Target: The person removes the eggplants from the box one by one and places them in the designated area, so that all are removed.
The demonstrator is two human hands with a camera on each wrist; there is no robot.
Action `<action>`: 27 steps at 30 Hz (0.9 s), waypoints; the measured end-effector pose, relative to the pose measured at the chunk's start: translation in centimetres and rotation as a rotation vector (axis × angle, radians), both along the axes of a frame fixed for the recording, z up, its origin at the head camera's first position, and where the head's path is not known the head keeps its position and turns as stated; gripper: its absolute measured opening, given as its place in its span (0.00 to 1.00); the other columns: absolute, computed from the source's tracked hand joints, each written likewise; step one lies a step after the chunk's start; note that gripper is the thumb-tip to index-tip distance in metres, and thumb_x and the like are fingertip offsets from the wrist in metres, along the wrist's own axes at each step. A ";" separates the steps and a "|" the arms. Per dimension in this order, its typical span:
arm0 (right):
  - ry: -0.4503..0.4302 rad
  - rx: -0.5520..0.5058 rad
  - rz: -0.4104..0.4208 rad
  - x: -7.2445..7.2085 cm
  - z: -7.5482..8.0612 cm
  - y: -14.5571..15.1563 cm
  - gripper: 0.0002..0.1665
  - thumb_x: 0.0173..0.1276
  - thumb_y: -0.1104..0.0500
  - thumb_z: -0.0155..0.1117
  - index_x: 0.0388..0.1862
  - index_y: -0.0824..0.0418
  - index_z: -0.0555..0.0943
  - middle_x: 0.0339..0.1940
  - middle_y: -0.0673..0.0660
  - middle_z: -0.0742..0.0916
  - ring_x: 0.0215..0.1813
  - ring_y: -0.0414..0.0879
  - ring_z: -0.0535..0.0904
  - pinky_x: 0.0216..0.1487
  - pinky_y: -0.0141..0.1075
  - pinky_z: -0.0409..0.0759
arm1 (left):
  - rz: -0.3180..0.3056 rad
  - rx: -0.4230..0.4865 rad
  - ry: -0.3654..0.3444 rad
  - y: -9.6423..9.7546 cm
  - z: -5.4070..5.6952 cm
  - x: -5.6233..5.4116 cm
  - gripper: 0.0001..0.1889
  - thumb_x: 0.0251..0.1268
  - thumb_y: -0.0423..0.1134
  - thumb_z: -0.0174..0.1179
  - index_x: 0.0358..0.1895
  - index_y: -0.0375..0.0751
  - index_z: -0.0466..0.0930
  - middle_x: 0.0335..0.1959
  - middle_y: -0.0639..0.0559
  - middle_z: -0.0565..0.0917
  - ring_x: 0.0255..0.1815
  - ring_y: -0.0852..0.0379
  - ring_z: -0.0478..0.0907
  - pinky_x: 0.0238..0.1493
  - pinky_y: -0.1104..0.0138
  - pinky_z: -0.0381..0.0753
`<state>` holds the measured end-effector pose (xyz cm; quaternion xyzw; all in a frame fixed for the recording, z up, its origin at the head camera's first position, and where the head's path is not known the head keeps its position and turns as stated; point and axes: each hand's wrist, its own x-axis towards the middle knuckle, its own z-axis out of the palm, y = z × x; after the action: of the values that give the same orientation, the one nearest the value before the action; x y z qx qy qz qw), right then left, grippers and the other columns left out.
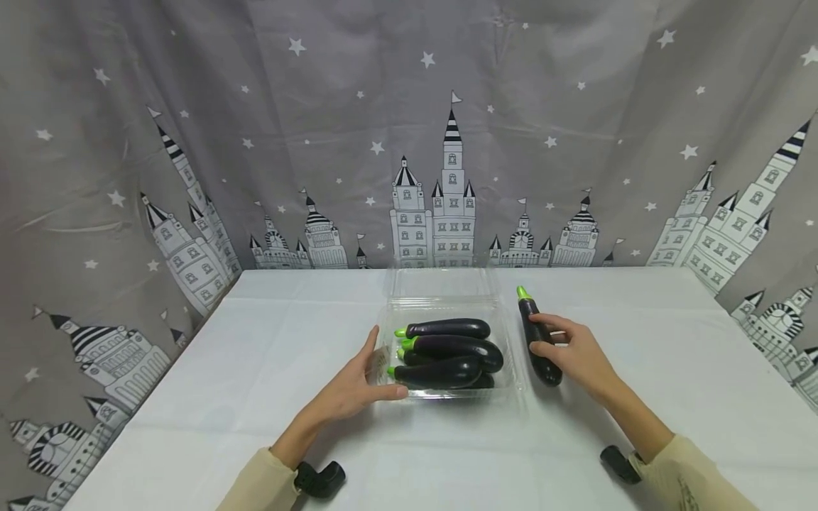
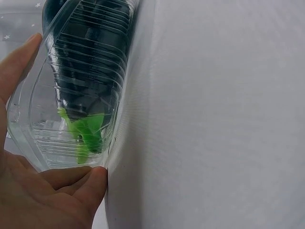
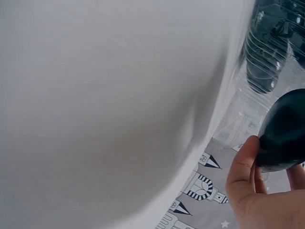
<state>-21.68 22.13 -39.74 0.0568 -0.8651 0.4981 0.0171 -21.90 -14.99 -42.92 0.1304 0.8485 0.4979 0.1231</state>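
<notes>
A clear plastic clamshell container [image 1: 511, 333] stands on the table with its lid [image 1: 444, 282] folded back. Inside lie several dark eggplants [image 1: 447, 372] with green stems, mostly pointing left; some are partly covered by others. My left hand [image 1: 348, 387] grips the container's left end, thumb along the front edge and fingers at the left wall. In the left wrist view, green stems [image 2: 86, 131] show through the ribbed plastic. Right of the container, my right hand [image 1: 575, 355] holds another eggplant [image 1: 533, 330] between thumb and fingers, its stem pointing away from me. The right wrist view shows its rounded end [image 3: 286, 133].
A white cloth covers the table [image 1: 255, 348]. Behind it hangs a grey curtain [image 1: 345, 92] printed with castles and stars. Black wrist devices sit at the left wrist [image 1: 319, 480] and the right wrist [image 1: 620, 465], next to beige sleeves.
</notes>
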 end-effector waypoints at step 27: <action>-0.148 0.118 0.110 -0.1 -1.3 0.3 0.32 0.62 0.64 0.66 0.65 0.71 0.73 0.59 0.76 0.76 0.55 0.63 0.79 0.48 0.49 0.79 | 0.008 0.005 -0.007 0.0 0.0 0.0 0.65 0.49 0.54 0.75 0.81 0.45 0.33 0.77 0.35 0.54 0.78 0.40 0.47 0.72 0.41 0.46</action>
<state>-21.82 22.39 -41.06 0.0682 -0.8874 0.4494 -0.0775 -21.93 -14.98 -42.92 0.1253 0.8475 0.5007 0.1237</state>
